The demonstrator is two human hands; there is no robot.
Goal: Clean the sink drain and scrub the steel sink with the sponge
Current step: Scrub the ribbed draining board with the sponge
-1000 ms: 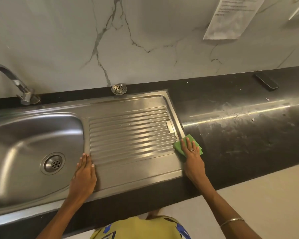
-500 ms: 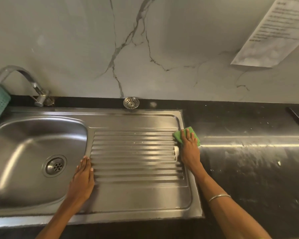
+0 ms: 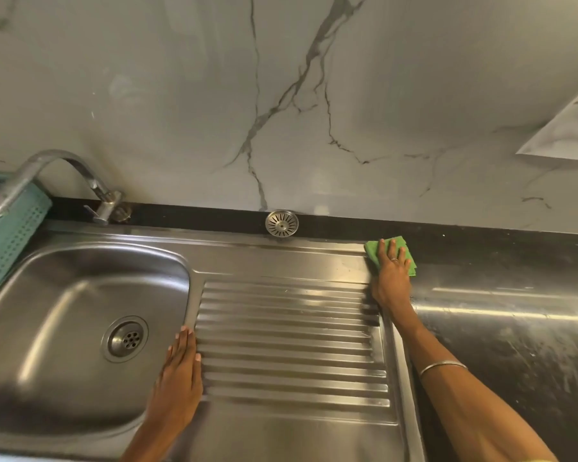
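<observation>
The steel sink [image 3: 281, 261] has a bowl at the left with the drain [image 3: 125, 338] in its floor, and a ribbed drainboard to the right. My right hand [image 3: 391, 275] presses the green sponge [image 3: 371, 249] flat with straight fingers on the drainboard's far right corner, at the rim beside the counter. My left hand [image 3: 180, 375] rests flat on the ridge between bowl and drainboard, fingers straight. A loose steel drain strainer [image 3: 281, 223] stands on the dark ledge behind the drainboard.
A curved steel tap [image 3: 57, 181] rises behind the bowl. A teal perforated basket [image 3: 4, 241] sits at the far left. The dark counter [image 3: 514, 328] runs to the right, streaked with residue. A paper sheet [image 3: 571, 131] hangs on the marble wall.
My right hand has slid the sponge away from me along the drainboard's right rim, from the near edge to the far corner. The left hand has stayed put. The view has shifted.
</observation>
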